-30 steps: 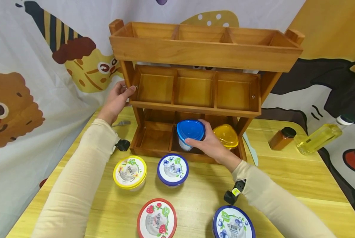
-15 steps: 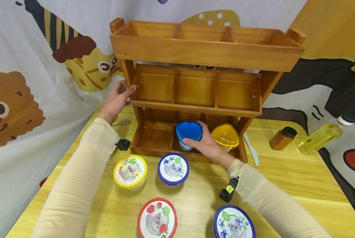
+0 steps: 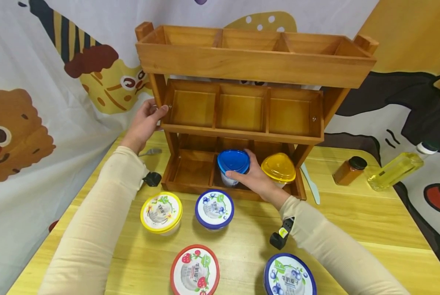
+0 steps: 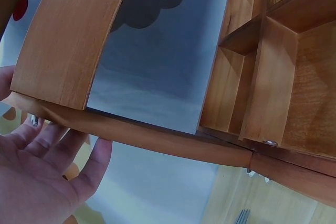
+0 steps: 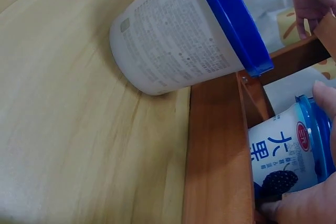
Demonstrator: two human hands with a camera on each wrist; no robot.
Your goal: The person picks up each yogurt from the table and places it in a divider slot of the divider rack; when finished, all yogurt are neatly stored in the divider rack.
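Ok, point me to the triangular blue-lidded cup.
In the head view, the triangular blue-lidded cup is in the middle of the rack's bottom tier, gripped by the right hand, just left of the triangular yellow-lidded cup.

A cartoon-printed white cloth (image 3: 105, 24) hangs behind a pale wooden table (image 3: 352, 229).

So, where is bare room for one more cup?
Free: middle shelf, the bottom-left compartment, and table between the red lid and nearer dark-blue lid. Crowded: around the right hand, blue cup and yellow cup.
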